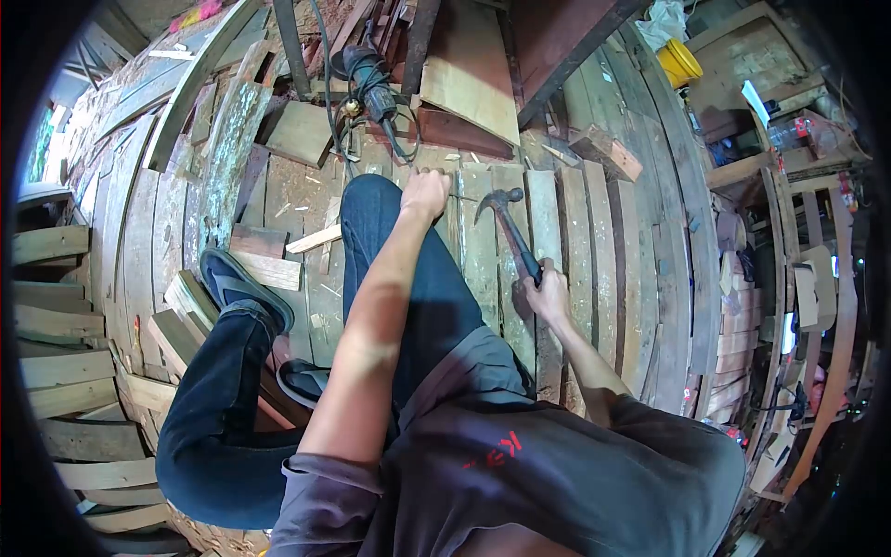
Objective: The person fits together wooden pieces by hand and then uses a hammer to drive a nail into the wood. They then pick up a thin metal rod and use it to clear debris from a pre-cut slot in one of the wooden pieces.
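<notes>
My right hand [548,295] is wrapped round the dark handle of a claw hammer [509,218], whose head points away from me above the wooden planks. My left hand [427,193] is closed in a pinch beside my bent knee. From its fingers a thin metal rod [463,198], perhaps a nail, sticks out to the right towards the hammer head. The hammer and the rod are a short way apart. Most of the rod is hidden by my fingers.
A corded power tool [374,93] lies ahead, near a leaning wooden board [471,74]. Loose offcuts [608,153] and chips lie on the plank floor. A yellow bucket [680,63] is at the far right. Stacked planks [70,371] line the left side.
</notes>
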Demonstrator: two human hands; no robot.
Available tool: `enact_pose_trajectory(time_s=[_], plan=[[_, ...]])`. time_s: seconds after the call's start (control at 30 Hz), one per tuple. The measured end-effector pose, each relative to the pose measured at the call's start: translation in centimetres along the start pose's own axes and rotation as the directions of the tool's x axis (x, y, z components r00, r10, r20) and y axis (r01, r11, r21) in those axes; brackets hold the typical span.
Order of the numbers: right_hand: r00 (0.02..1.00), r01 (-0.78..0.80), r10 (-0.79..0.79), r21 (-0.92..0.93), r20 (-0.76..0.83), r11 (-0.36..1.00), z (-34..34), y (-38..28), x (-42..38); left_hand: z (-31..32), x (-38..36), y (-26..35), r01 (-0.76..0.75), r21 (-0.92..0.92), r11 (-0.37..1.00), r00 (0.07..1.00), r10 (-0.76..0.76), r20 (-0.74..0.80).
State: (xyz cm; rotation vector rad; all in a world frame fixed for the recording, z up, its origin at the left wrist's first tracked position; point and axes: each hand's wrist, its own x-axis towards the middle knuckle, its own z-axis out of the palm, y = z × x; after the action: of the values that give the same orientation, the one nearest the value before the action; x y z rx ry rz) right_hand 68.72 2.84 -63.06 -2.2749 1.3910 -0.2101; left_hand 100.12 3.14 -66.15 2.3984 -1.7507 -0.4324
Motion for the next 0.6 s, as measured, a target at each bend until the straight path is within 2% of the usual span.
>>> enact_pose_trajectory(time_s=[0.1,0.17,0.2,0.23,0.3,0.4,0.43,0.5,0.6], plan=[[0.999,-0.031,0.029,0.072,0.027,0.997,-0.5,-0.3,0.6,-0.2,-0.2,-0.1,-0.023,0.016,1.000,1.000,0.023,0.008],[0.998,-0.054,0.051,0.098,0.030,0.994,-0.5,0.5,0.9,0.3,0.1,-0.2,0.029,-0.066,0.997,1.000,-0.029,0.005],[0.986,-0.160,0.140,0.247,0.095,0.956,-0.2,1.2,1.2,0.7,0.3,-0.2,0.052,-0.107,0.993,0.999,-0.051,0.006],[0.961,-0.267,0.216,0.382,0.172,0.884,0.1,1.9,1.6,0.7,0.3,-0.2,0.033,-0.105,0.994,0.999,-0.033,0.002],[0.885,-0.461,0.300,0.588,0.356,0.665,-1.9,-1.2,1.3,0.7,0.2,-0.4,-0.004,-0.101,0.995,1.000,0.004,-0.004],[0.807,-0.590,0.293,0.710,0.512,0.385,-2.5,-2.8,0.9,3.0,1.4,-1.0,0.058,-0.197,0.979,0.998,-0.063,-0.022],[0.791,-0.611,0.282,0.729,0.543,0.308,-2.6,-2.9,0.9,2.5,1.0,-1.0,0.033,-0.179,0.983,0.998,-0.040,-0.038],[0.781,-0.619,0.276,0.753,0.560,0.222,-2.2,-2.8,1.1,1.1,0.2,-0.5,-0.023,-0.144,0.989,0.998,0.014,-0.067],[0.772,-0.624,0.283,0.765,0.569,0.163,-1.8,-2.0,1.3,1.8,0.7,-0.5,0.031,-0.137,0.990,0.999,-0.034,-0.016]])
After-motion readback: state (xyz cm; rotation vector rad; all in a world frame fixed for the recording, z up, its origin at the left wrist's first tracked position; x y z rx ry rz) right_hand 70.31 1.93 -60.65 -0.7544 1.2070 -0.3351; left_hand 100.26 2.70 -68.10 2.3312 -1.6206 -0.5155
